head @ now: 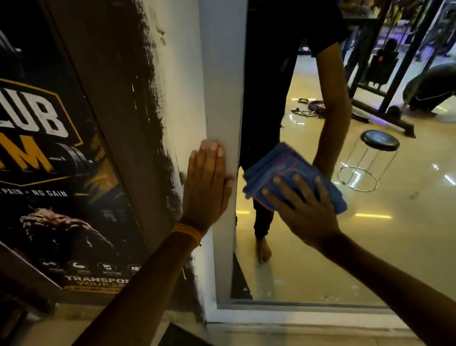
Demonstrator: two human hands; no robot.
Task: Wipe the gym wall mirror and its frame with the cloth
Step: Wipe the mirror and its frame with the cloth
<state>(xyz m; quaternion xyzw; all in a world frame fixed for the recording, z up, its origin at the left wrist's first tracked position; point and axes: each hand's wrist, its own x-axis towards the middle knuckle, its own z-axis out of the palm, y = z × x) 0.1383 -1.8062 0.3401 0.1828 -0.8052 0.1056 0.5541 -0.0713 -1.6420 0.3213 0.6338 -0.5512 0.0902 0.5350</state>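
Folded blue cloth [277, 166] pinned to wall mirror [401, 237] under flat right hand [303, 209], just right of pale grey frame upright [223, 72], long axis vertical. Left hand [207, 187] flat, empty, on upright.

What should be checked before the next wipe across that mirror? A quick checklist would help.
1. Cloth against the glass: ok. The right hand presses the blue cloth onto the mirror with spread fingers.
2. Cloth folded, with no trailing ends: ok.
3. Body steadied: ok. The left hand lies flat against the frame on its left upright.
4. Lower corner of the glass clean: not ok. Pale flecks show there.
5. Cloth damp enough: cannot tell.
6. Frame already wiped: cannot tell.
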